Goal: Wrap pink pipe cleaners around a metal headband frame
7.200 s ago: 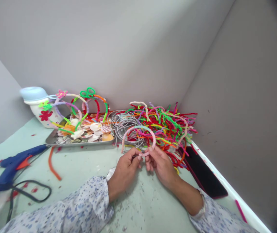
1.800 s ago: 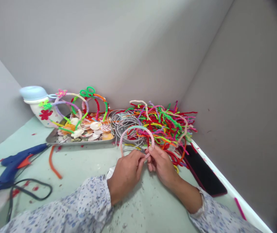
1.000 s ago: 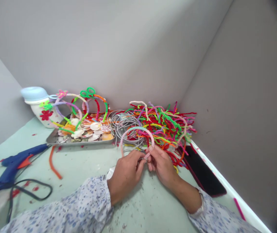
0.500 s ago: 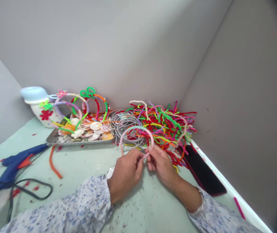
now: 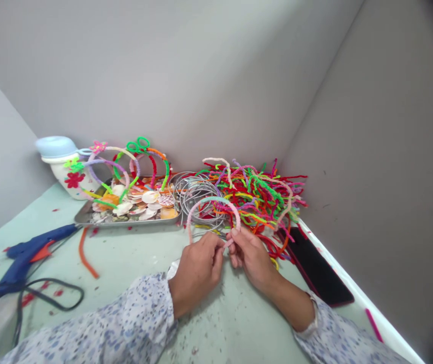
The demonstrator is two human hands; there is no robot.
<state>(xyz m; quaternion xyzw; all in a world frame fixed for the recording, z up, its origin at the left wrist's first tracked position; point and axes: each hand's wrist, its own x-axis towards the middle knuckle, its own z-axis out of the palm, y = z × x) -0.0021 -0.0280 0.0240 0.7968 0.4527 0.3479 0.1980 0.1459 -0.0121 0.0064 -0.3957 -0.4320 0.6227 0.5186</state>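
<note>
Your right hand pinches the pastel band low on its right side; your left hand closes on its end, grip partly hidden. Band arches up at frame centre. Behind: wire coil. Right of centre: pipe cleaners. Left: shell tray. Lower left: glue gun.

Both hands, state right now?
Left hand: closed, fingertips pinching the pink-and-mint band near one end.
Right hand: closed, thumb and fingers pinching the same band.
</note>
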